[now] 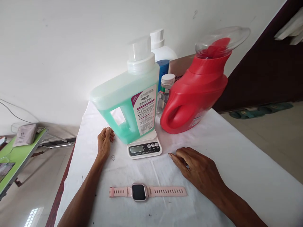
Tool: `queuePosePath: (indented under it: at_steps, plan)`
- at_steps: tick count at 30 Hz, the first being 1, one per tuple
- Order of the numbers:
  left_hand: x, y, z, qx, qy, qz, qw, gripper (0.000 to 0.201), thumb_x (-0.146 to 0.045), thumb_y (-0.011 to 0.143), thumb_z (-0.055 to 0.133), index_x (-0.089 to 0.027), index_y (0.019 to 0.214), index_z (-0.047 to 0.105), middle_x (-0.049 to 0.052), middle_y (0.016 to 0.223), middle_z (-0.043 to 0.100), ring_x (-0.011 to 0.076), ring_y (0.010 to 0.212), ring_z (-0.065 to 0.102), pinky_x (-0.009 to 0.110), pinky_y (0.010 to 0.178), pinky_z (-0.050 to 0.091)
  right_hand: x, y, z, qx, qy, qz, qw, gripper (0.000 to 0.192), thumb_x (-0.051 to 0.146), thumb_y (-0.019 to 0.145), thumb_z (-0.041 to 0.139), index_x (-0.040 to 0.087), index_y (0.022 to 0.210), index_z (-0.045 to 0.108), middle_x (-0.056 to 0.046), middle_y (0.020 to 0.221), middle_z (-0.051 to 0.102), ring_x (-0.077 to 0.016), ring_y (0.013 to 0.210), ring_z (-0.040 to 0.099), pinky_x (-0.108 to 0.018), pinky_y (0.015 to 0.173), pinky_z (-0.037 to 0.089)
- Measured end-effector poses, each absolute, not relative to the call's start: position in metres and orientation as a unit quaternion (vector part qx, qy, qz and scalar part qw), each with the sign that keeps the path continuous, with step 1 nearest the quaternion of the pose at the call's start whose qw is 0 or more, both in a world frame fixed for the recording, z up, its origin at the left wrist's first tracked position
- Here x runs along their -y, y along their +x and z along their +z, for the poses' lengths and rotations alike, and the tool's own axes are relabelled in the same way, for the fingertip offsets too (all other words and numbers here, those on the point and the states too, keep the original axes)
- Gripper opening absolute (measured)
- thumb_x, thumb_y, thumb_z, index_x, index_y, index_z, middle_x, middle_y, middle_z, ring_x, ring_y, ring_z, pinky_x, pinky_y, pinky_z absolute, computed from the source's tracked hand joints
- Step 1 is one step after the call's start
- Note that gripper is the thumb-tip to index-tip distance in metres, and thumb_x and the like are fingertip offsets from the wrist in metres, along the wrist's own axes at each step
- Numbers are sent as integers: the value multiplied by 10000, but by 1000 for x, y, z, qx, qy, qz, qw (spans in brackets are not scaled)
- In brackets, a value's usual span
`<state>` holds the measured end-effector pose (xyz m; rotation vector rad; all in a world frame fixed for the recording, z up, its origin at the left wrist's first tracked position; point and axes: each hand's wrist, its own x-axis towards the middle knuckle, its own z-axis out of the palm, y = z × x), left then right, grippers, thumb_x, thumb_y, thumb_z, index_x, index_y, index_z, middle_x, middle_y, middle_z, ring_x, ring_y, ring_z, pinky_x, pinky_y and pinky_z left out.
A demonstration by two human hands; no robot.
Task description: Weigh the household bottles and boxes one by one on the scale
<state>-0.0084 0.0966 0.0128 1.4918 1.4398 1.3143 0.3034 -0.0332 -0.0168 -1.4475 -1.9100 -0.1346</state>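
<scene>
Green detergent jug [129,104]: upright on small kitchen scale [145,147], white cap on, label facing camera. Left hand [104,142]: loosely curled, empty, resting on surface [236,164] just beside jug's lower left corner; contact with jug unclear. Right hand [196,168]: flat, fingers extended, empty, resting on surface right of scale, apart from it. Red detergent jug [194,94]: right of scale, clear cap on top. Small clear bottle [165,93]: between jugs, behind. Pink smartwatch [146,191]: flat, strap open, near front edge, between forearms.

The green jug's label [145,108] carries print too small to read.
</scene>
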Motion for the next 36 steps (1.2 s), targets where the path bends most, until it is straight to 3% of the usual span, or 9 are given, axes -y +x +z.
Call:
queuePosePath:
  at_steps: [7, 11, 16, 19, 23, 27, 31, 36]
  plan:
    - [-96, -7, 12, -565, 574, 496, 325, 559, -665, 970, 542, -193, 672, 572, 10, 589, 558, 138, 551, 483, 274, 588, 444, 33, 305, -19, 751, -556, -73, 348, 396, 277, 1085, 494, 211, 695, 517, 31, 617, 528, -117, 561, 533, -271, 567, 377]
    - [-97, -9, 16, -558, 539, 519, 357, 566, -696, 970, 527, -179, 754, 612, 34, 683, 606, 146, 589, 536, 276, 581, 473, 34, 305, -19, 750, -562, -84, 338, 390, 273, 1084, 499, 206, 702, 534, 24, 631, 545, -122, 581, 552, -276, 572, 377]
    - [-95, -2, 66, -473, 566, 580, 347, 613, -781, 946, 476, -199, 970, 667, 70, 911, 659, 197, 821, 638, 298, 684, 528, 35, 304, -17, 752, -559, -89, 337, 386, 257, 1085, 493, 203, 705, 536, 27, 628, 548, -123, 579, 562, -274, 566, 376]
    - [-95, 13, 109, -413, 614, 600, 306, 622, -821, 903, 506, -221, 967, 659, 65, 943, 649, 213, 897, 646, 307, 724, 531, 34, 303, -16, 754, -555, -97, 338, 386, 254, 1084, 488, 205, 704, 525, 21, 632, 558, -135, 594, 584, -283, 564, 378]
    - [-97, 42, 145, -387, 627, 611, 290, 647, -859, 811, 590, -213, 772, 599, 48, 759, 594, 201, 719, 612, 299, 581, 479, 40, 306, -10, 751, -557, -59, 348, 391, 279, 1097, 442, 215, 717, 506, 18, 642, 559, -134, 583, 588, -273, 551, 395]
    - [-96, 64, 150, -375, 595, 612, 361, 628, -801, 731, 729, -223, 646, 499, -6, 613, 437, 142, 543, 470, 282, 470, 379, 62, 323, -3, 738, -587, -30, 331, 424, 351, 1108, 402, 234, 703, 451, 32, 611, 532, -118, 487, 514, -271, 488, 359]
    - [-89, 76, 146, -365, 537, 647, 399, 693, -659, 621, 898, -210, 594, 371, -57, 593, 277, 79, 491, 329, 231, 432, 275, 88, 341, -5, 717, -615, -63, 321, 467, 399, 1106, 417, 236, 668, 410, 47, 561, 474, -105, 433, 444, -280, 459, 310]
    - [-68, 80, 150, -381, 519, 674, 363, 703, -632, 632, 877, -202, 599, 322, -71, 601, 243, 53, 469, 278, 212, 413, 218, 100, 344, -16, 682, -634, -135, 339, 422, 318, 1109, 429, 217, 702, 475, 34, 610, 509, -108, 508, 523, -270, 521, 365]
